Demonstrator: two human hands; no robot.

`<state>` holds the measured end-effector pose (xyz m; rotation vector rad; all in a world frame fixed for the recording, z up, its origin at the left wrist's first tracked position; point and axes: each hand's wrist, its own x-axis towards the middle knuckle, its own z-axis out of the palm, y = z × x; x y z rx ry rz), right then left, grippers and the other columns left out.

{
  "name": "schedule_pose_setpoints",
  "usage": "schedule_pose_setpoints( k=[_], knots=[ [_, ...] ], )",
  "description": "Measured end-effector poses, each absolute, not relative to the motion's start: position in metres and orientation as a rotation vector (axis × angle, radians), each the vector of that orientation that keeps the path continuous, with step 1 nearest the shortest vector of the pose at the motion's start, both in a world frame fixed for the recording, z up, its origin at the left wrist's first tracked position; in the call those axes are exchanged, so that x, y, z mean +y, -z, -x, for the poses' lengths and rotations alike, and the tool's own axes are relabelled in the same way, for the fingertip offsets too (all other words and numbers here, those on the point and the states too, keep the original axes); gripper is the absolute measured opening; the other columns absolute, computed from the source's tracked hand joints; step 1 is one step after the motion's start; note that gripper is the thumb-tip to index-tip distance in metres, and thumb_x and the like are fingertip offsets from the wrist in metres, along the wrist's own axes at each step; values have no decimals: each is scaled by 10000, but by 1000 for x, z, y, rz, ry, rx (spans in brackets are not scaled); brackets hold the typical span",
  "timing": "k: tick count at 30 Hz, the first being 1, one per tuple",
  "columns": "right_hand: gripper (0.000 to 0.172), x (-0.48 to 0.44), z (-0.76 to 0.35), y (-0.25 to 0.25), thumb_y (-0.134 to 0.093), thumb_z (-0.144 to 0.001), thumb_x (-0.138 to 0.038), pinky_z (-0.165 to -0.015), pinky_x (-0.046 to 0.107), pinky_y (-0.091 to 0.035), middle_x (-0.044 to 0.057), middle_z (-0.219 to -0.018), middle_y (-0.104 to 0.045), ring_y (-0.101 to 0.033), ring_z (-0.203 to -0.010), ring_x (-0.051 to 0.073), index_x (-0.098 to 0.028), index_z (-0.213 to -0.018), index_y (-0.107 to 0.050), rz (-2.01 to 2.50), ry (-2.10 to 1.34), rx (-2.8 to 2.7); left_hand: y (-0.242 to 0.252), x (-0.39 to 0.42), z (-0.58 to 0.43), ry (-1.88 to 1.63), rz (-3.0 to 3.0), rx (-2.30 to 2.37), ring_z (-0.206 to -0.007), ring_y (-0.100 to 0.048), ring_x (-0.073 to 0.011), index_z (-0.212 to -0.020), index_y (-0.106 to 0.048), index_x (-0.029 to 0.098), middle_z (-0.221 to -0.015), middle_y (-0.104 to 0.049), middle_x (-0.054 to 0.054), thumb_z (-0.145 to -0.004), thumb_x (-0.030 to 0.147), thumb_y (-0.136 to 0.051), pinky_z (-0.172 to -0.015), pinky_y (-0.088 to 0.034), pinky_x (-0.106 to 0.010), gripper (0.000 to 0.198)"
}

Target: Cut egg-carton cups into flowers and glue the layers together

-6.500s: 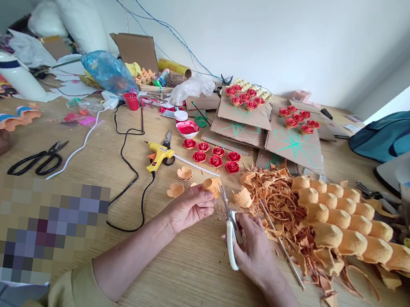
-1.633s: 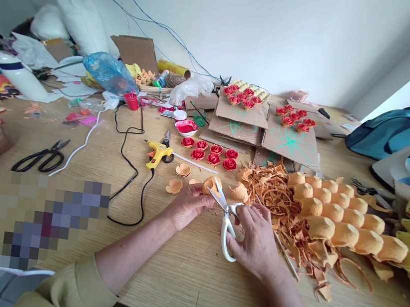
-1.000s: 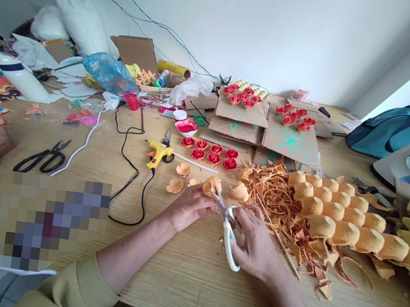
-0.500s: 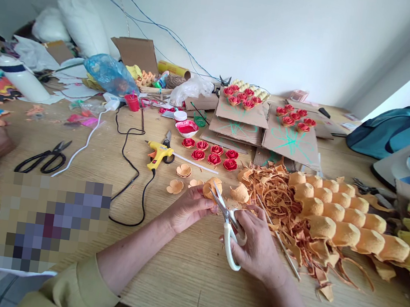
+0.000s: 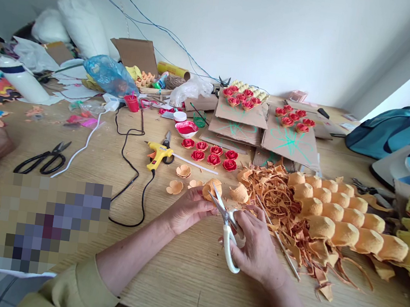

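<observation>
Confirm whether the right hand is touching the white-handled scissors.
Touching: the head view plainly shows the right hand wrapped around the grip end of the white-handled scissors.

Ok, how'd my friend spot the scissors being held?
On the table, find the heap of orange scraps. Just left of it, the right hand holds the scissors, open blades at the orange cup in the left hand. Their handles are white; the pair lying far left is black-handled.
</observation>
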<state>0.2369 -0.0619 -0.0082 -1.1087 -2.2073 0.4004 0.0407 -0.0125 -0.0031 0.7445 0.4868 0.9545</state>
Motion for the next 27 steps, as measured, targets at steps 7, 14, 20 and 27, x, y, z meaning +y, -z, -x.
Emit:
schedule_pose_setpoints(
  k=[7,14,20,27],
  knots=[
    [241,-63,-237,7,-608,-874,-315,-958,443,-339,-58,-700,-473,-476,-651,142,-233,-803,-393,1073,-417,-2197,5,-13,-40,-941,-744,503,-677,-563,-106,-737,-710,129,-713,-651,-16,-581,266,-903,-729,-472,-258,283],
    [239,-64,-235,9,-578,-862,-253,-901,415,-359,-60,-683,-446,-438,-627,134,-229,-772,-358,1020,-445,-2184,4,-13,-41,-918,-736,466,-659,-559,-96,-737,-716,125,-713,-654,-10,-572,273,-909,-716,-478,-253,295],
    [240,-65,-234,6,-556,-891,-252,-835,376,-376,-53,-680,-439,-421,-632,136,-228,-769,-351,977,-441,-2170,2,-13,-40,-924,-750,465,-686,-590,-110,-722,-716,136,-692,-660,-6,-576,249,-910,-691,-477,-232,267],
    [244,-63,-234,12,-572,-911,-223,-803,333,-406,-52,-657,-435,-418,-630,136,-231,-769,-374,960,-429,-2132,5,-11,-35,-929,-773,399,-683,-564,-100,-762,-716,140,-702,-635,-1,-617,253,-892,-727,-471,-244,255]
  ],
)
